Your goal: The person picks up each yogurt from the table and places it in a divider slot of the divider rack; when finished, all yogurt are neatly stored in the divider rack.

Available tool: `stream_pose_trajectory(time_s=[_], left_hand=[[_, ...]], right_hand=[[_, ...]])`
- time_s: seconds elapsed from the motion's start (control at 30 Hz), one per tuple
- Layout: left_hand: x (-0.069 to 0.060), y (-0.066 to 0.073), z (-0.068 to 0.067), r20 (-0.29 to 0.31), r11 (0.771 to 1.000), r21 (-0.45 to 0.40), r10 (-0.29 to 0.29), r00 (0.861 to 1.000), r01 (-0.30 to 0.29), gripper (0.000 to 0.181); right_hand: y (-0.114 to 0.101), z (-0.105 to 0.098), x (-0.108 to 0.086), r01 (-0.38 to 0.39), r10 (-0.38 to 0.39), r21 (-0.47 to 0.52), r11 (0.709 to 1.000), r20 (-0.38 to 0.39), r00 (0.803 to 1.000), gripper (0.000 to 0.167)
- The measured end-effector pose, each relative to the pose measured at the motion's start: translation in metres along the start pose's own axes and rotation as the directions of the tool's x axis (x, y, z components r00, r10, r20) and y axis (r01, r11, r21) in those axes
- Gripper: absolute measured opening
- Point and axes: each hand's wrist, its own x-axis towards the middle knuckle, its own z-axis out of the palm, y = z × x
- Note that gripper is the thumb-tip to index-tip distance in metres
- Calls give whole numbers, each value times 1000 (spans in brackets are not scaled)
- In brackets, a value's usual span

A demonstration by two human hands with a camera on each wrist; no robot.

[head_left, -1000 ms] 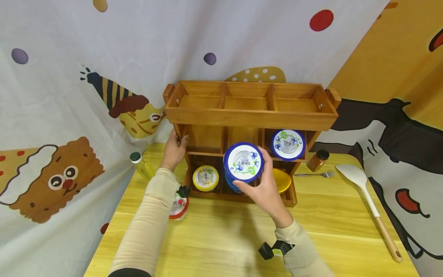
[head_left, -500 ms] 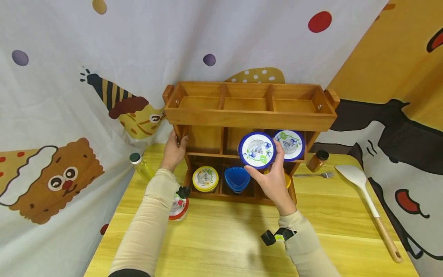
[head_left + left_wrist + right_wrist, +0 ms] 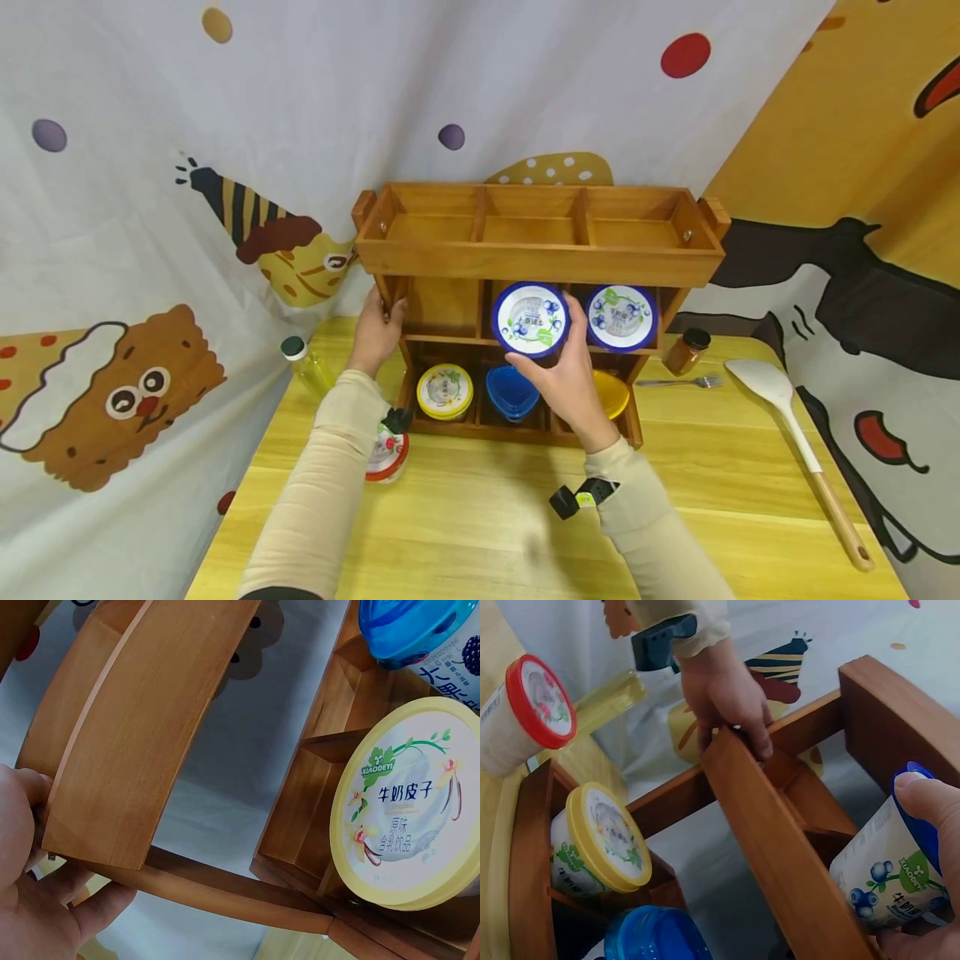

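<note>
My right hand (image 3: 566, 379) holds a white tub with a blue lid (image 3: 531, 319) and blueberry pictures, thumb and fingers around its sides. This tub is at the front of the middle compartment of the rack's middle tier. On the left, my left hand (image 3: 377, 333) grips the side of the wooden rack (image 3: 540, 260); its fingers curl around the wood in the left wrist view. A second blue-lidded tub (image 3: 622, 317) sits in the middle tier's right compartment. Below stand a yellow-lidded tub (image 3: 445, 391), a blue-lidded container (image 3: 512, 392) and a yellow object (image 3: 611, 394), partly hidden by my right hand.
A red-lidded tub (image 3: 542, 701) stands on the table at the rack's front left. Further left is a green-capped bottle (image 3: 307, 365). Right of the rack lie a small dark-capped jar (image 3: 686, 351), a fork (image 3: 682, 381) and a long white-headed turner (image 3: 798, 433).
My right hand has carried the blue-lidded tub up from in front of the lower tier, first rightward, then back left to the middle compartment. The left hand stays on the rack.
</note>
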Motion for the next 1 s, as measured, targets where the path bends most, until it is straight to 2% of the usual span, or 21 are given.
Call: stream_pose_trajectory(time_s=[0.37, 0.6, 1.0], left_hand=[[-2, -1, 0, 12, 1000, -4, -4, 1000, 4, 43], [-1, -1, 1, 4, 1000, -6, -2, 1000, 2, 43], [1, -4, 1, 11, 1000, -19, 4, 1000, -4, 43]], right_hand=[[8, 12, 14, 45, -50, -171, 984, -24, 998, 105], [9, 12, 14, 61, -65, -154, 986, -20, 998, 102], [-5, 3, 0, 117, -120, -115, 986, -18, 993, 98]])
